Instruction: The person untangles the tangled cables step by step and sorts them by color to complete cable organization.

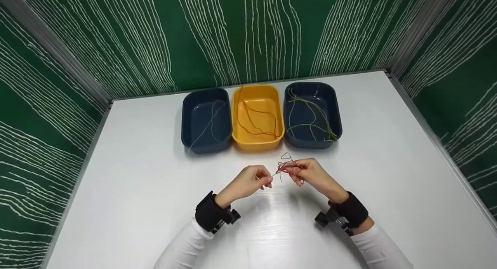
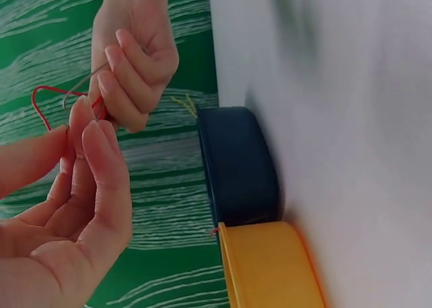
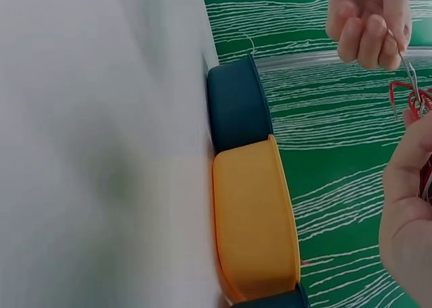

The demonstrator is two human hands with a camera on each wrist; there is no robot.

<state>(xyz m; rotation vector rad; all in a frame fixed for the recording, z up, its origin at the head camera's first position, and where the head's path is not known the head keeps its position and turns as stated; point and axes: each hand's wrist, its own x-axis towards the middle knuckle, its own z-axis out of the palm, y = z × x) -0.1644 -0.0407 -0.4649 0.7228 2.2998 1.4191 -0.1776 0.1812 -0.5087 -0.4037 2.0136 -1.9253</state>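
My left hand (image 1: pixel 250 180) pinches the end of a thin grey wire (image 3: pixel 406 62) between thumb and fingertips. That wire runs to a tangle of red and grey wires (image 1: pixel 286 166), which my right hand (image 1: pixel 313 178) grips. Loose loops stick out past the right fingers. In the left wrist view, a red wire (image 2: pixel 42 88) bends up beside the left fingertips. Both hands are close together, in front of the bins. Part of the bundle is hidden inside the right hand.
Three bins stand side by side at the back: a dark blue one (image 1: pixel 187 121) with grey wire, a yellow one (image 1: pixel 258 146) with red wires, and another dark blue one (image 1: pixel 310 144) with yellow-green wires. Some wire ends overhang the rims. Green walls (image 1: pixel 194 78) enclose the white table (image 1: pixel 128 191).
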